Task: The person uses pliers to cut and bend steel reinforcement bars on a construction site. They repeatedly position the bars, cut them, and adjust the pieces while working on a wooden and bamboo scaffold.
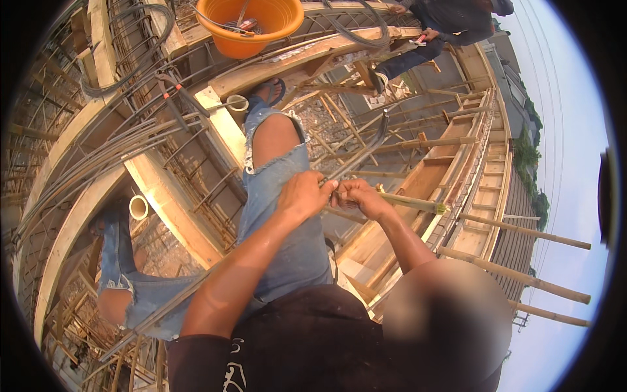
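A bundle of thin steel rods [361, 155] runs slantwise across my lap, from the lower left up to the right, with a bent far end. My left hand [304, 196] is closed around the rods above my raised knee. Right beside it, my right hand [360, 198] is closed, its fingertips pinched together against the rods' near side. Whatever sits between those fingertips is too small to make out. Out of both hands' reach, a pair of pincers [173, 98] with reddish handles lies on more rods at the upper left.
An orange bucket [225, 47] with tools inside stands on the formwork at the top. Wooden beams [171, 202] and rebar cages surround my legs, with deep gaps between them. Bamboo poles [522, 281] jut out at right. A co-worker [450, 23] holds a red-handled tool at the upper right.
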Tool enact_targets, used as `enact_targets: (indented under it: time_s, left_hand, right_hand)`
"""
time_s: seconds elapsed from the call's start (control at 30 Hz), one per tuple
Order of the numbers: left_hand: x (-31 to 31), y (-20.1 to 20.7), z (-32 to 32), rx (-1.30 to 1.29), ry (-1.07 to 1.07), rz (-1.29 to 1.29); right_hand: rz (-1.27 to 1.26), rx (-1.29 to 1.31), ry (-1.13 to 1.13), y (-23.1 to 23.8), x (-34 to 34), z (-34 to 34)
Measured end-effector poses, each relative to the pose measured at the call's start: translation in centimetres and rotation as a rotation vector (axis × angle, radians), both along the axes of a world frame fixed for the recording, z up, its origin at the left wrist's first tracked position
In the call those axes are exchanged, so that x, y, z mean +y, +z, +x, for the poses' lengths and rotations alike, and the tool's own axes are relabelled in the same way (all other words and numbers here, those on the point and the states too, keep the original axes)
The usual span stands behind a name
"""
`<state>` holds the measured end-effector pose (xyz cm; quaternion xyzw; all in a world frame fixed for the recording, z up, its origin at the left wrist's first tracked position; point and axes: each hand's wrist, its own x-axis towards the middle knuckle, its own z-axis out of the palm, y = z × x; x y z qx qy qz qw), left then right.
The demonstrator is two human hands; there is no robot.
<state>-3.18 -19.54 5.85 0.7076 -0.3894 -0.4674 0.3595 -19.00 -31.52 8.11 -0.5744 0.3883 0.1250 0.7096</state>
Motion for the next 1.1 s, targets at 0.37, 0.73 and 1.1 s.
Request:
enact_targets:
  time_s: [0.37, 0.73, 1.1]
  left_hand:
    - [0.1, 0.4, 0.3, 0.017, 0.012, 0.074]
    - [0.7, -0.5, -1.7, -0.124, -0.017, -0.071]
    - [-2.2, -6.7, -6.5, 2.217, -0.012, -1.037]
  right_hand:
    - [0.663, -0.45, -0.566, -4.7, 4.1, -0.6]
    - [-0.985, 0.059, 0.263, 8.5, -2.6, 9.5]
    - [-1.213, 0.174, 0.527, -13.4, 7.4, 40.6]
